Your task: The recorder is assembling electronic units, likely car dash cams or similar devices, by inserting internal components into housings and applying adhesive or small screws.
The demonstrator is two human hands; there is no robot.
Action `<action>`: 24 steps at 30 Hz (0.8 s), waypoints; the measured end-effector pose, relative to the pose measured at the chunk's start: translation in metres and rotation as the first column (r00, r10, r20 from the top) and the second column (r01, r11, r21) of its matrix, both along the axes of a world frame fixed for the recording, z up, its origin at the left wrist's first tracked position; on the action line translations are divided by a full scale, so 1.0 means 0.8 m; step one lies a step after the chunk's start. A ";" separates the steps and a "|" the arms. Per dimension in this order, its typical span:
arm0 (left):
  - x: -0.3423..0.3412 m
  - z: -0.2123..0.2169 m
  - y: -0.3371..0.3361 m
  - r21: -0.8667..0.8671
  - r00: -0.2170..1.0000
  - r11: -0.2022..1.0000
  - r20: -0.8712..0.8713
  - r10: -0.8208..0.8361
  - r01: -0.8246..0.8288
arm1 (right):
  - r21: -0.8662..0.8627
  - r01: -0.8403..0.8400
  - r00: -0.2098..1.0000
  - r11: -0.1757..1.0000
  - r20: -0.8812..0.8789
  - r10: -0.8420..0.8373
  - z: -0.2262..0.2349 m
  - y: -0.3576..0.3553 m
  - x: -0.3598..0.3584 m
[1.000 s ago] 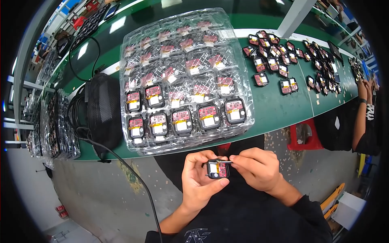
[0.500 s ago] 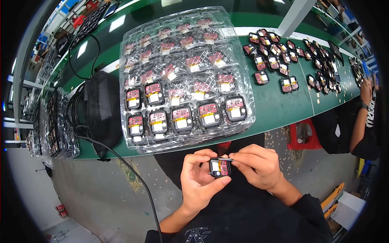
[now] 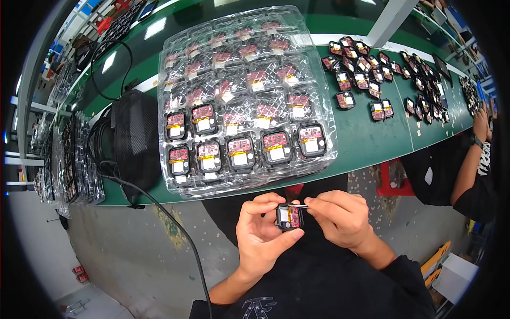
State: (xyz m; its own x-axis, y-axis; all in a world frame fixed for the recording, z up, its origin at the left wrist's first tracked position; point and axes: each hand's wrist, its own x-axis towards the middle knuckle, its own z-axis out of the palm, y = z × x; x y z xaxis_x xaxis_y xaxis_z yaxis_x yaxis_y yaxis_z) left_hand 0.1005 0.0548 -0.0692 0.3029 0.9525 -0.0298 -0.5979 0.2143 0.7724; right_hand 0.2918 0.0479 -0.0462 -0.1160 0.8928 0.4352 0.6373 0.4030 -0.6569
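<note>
In front of my body, my left hand (image 3: 256, 239) is closed around a watch case (image 3: 290, 217), gripping it by its edges between thumb and fingers. Its open back faces up, showing a red circuit board, a white rectangle and yellow tape inside a black frame. My right hand (image 3: 342, 219) pinches a thin metal tool, apparently tweezers (image 3: 299, 206). The tool's tip reaches the upper edge of the case; exactly what it touches is too small to tell. Beyond my hands, a clear plastic tray (image 3: 331, 125) holds rows of similar watch cases in its pockets.
The stacked tray rests on a green table (image 3: 361, 141). Loose watch cases (image 3: 361, 81) lie in piles to the right. A black mesh bag (image 3: 137, 143) and a black cable (image 3: 183, 234) are on the left, beside stacked trays (image 3: 79, 165). Another person's arm (image 3: 467, 173) is at far right.
My right hand has shifted slightly right, and more of the metal tool shows between it and the watch case. My left hand keeps its grip. The whole view has shifted a little.
</note>
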 end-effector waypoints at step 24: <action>-0.023 0.019 0.009 0.157 0.991 0.985 -0.108 0.084 -0.066 | 0.095 0.160 0.986 0.982 0.036 -0.164 0.005 0.009 0.023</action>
